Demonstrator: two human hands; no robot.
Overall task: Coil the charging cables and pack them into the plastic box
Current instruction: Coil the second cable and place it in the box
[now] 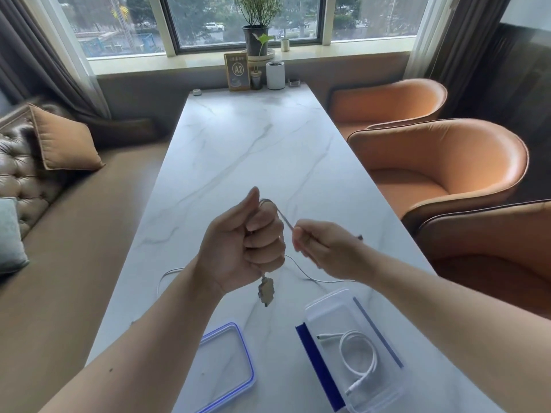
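Cable, grey, is mid-coil, held above the middle of the table, not resting on it. Left to right:

- Loose tail: thin line lies on the table near its left edge, runs under the forearms, comes out again on the right just beyond the box.
- Lid, blue-rimmed, flat near the table's near edge, left of the box, apart from it.
- Left hand: fisted around the cable, thumb up. A loop shows over the index finger; the connector cluster hangs below the fist, clear of the table.
- Right hand: fingers pinched on the cable just beside the left fist, short taut run between the two. A dark tip pokes out on the far side of this hand; can't tell what it is.
- Plastic box: open, near the near-right corner. White cable already coiled inside, so one is packed.

Risks, as I judge them:
- Tail is long and slack; pulling it in could snag on the box's far wall and drag it.
- Hanging connectors swing; they could knock the loops loose if the fist relaxes.
- Loops look tight over one finger; the coil may spring open on release.
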